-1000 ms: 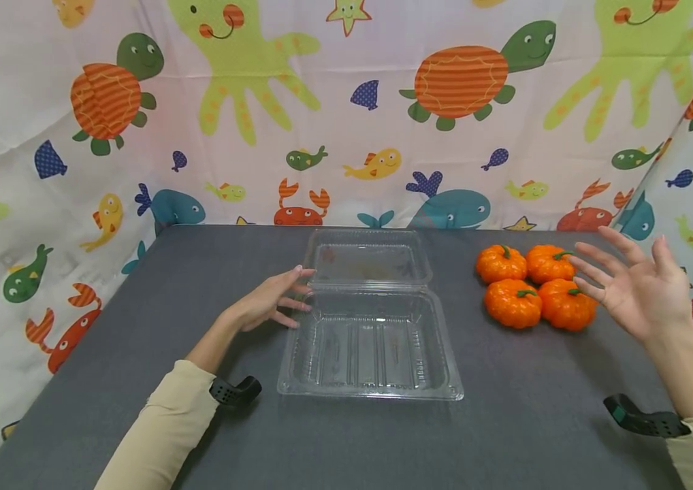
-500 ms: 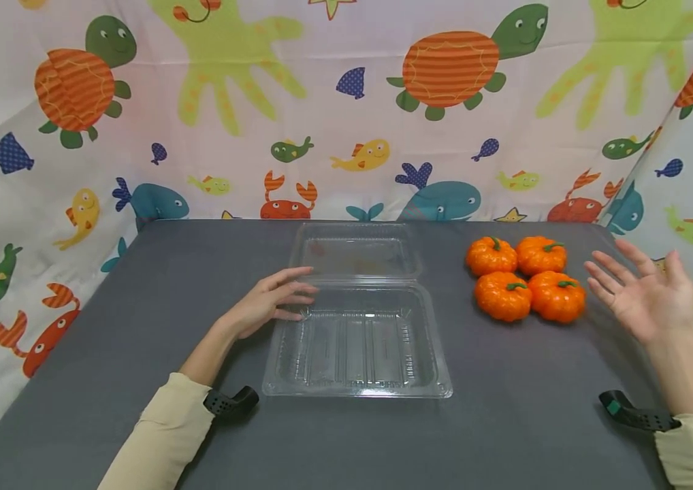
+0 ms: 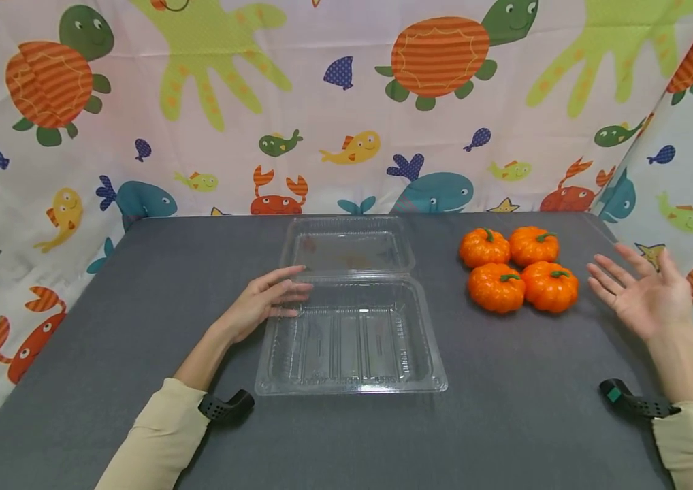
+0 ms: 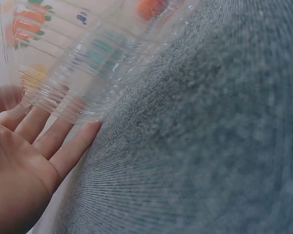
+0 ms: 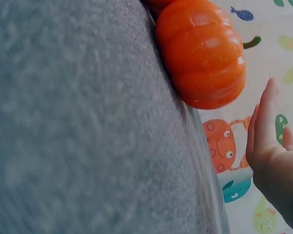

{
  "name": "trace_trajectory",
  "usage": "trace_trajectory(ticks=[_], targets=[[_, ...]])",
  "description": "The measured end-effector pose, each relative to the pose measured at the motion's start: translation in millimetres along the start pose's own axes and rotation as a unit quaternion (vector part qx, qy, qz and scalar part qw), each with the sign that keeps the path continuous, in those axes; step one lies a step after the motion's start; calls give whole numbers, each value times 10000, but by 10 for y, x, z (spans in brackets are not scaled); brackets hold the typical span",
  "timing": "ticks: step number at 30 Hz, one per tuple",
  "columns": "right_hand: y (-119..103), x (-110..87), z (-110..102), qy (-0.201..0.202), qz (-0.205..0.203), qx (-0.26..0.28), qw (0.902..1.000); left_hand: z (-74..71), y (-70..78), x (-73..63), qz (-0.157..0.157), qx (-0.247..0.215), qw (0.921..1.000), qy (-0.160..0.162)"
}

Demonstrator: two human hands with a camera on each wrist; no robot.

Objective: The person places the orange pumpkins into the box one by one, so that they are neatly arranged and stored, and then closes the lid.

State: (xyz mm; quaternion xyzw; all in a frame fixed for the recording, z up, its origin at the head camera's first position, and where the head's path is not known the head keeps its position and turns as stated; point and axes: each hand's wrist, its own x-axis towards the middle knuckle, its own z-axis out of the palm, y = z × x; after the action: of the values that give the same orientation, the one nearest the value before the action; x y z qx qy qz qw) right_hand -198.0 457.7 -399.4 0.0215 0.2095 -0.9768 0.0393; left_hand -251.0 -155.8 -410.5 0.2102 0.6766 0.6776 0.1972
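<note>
A clear plastic clamshell container (image 3: 351, 390) lies on the grey table with its lid (image 3: 346, 253) folded back flat behind it. My left hand (image 3: 256, 305) is at the container's left side, its extended fingers against the wall and partly seen through the plastic. From the left wrist view, the fingers (image 4: 75, 146) reach along the outside of the ribbed wall. Several small orange pumpkins (image 3: 497, 288) with green stems sit in a cluster right of the container. My right hand (image 3: 649, 296) hovers to their right, palm up, fingers spread, holding nothing; a pumpkin (image 5: 202, 56) is near it in the right wrist view.
A white curtain (image 3: 212, 146) printed with sea animals hangs behind the table and along both sides. The grey tabletop (image 3: 346, 442) extends in front of the container. Each wrist carries a black camera strap (image 3: 227, 407).
The head view has shifted, so the scene slides left and slightly up. My right hand has turned a little more palm up and stands farther from the pumpkins. The left hand stays at the container.
</note>
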Motion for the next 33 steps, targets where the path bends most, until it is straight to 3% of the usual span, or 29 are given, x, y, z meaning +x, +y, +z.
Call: trace_trajectory(ticks=[3, 5, 8, 11, 17, 20, 23, 25, 27, 30, 33], targets=[[-21, 9, -25, -227, 204, -128, 9995, 8, 3, -8, 15, -10, 10000, 4], [-41, 15, -23, -664, 562, -225, 9960, 13, 3, -5, 8, -48, 10000, -26], [-58, 37, -21, -1367, 1284, -458, 9812, 7, 2, -10, 8, -141, 9998, -106], [-67, 38, -34, -1821, 1810, -553, 9649, -9, -5, -18, 4, -205, 9996, -209], [-57, 34, -36, -1965, 2011, -1404, 9493, -29, -17, -27, -59, -258, 9991, -346], [-30, 28, -3, -1904, 1986, -2111, 9379, -27, -18, -41, -75, -249, 9990, -376], [18, 15, 45, -1593, 1826, -2986, 9231, -24, -21, -48, -73, -219, 9990, -396], [58, 14, 81, -1194, 1659, -3681, 9071, -22, -23, -48, -55, -213, 9989, -411], [101, 24, 119, -699, 1523, -4341, 8851, -17, -23, -46, -24, -225, 9988, -423], [152, 48, 158, -104, 1448, -4877, 8608, -8, -23, -39, 51, -221, 9987, -449], [183, 67, 175, 156, 1437, -4933, 8578, 0, -21, -35, 110, -210, 9987, -460]])
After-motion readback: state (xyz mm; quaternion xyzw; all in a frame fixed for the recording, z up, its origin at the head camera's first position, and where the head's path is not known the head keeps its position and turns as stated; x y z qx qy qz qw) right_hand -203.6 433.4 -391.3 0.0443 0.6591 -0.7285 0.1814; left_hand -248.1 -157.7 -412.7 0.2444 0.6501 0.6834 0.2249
